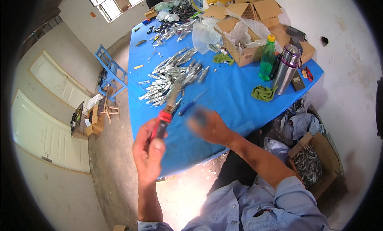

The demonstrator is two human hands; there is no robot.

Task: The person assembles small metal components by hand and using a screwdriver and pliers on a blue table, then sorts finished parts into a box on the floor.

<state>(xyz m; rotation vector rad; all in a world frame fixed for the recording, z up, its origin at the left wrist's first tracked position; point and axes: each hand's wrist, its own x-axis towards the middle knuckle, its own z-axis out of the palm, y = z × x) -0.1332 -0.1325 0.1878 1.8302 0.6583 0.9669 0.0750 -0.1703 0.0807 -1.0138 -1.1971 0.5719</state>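
A: What's at far left?

B: Two pale doors (52, 131), then a blue chair (111, 76) on the bare floor (105, 163), beside the worktop (235, 101).

A: And the left hand (149, 153)?

B: Its forearm rises almost upright from the lower edge. Its fingers are clamped on the red-and-black tool (162, 121), with the thumb laid along the lower end.

A: Which way does the tool point?

B: Up and away, its long axis steep and leaning right. It's raised above the worktop; its blurred tip overlaps the pile (161, 81) of silvery pieces.

A: Further right?

B: A blue screwdriver (186, 109) lies slantwise, shaft to upper right. Just beside it is the right hand (211, 127), forearm slanting in from lower right, fingers curled. Blurred, so I can't tell whether they grip anything.

A: Beyond that?

B: Blue covering, a green bottle (266, 62), a steel flask (285, 75), then the stained white wall (343, 63).
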